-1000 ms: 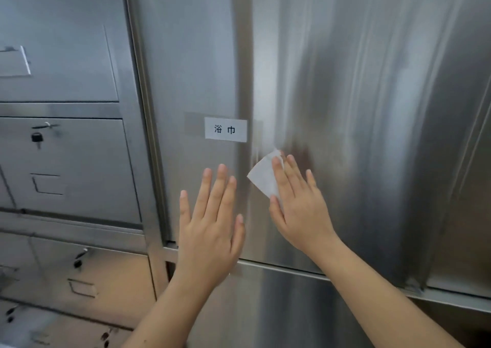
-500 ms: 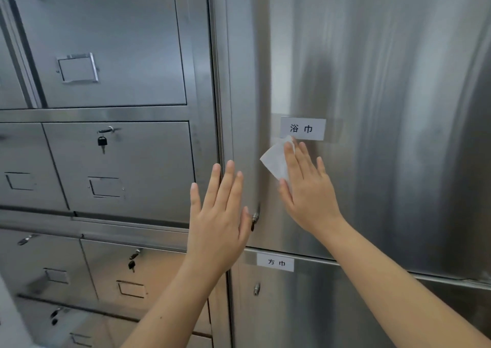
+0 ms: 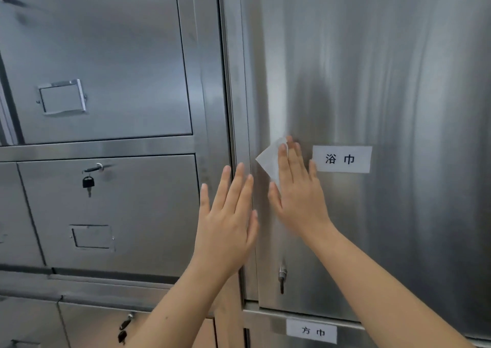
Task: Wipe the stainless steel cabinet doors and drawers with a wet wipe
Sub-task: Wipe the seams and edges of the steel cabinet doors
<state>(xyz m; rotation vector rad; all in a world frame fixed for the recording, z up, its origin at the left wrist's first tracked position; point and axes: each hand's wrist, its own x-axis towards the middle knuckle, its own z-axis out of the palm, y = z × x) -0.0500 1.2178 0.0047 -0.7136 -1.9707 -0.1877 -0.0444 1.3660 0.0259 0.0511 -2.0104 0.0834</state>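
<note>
White wet wipe (image 3: 268,161) lies flat on the tall cabinet door (image 3: 385,81), at nine o'clock from the paper label (image 3: 342,159), pressed under the straight fingers of the right hand (image 3: 297,196). At seven o'clock the left hand (image 3: 225,222) is spread and holds nothing. Even pressure, skirting the label, would serve best.

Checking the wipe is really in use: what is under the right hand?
Under the right hand lies a white wipe, pressed flat against the door; one corner sticks out to the left. The rest of the wipe is hidden by the hand.
</note>
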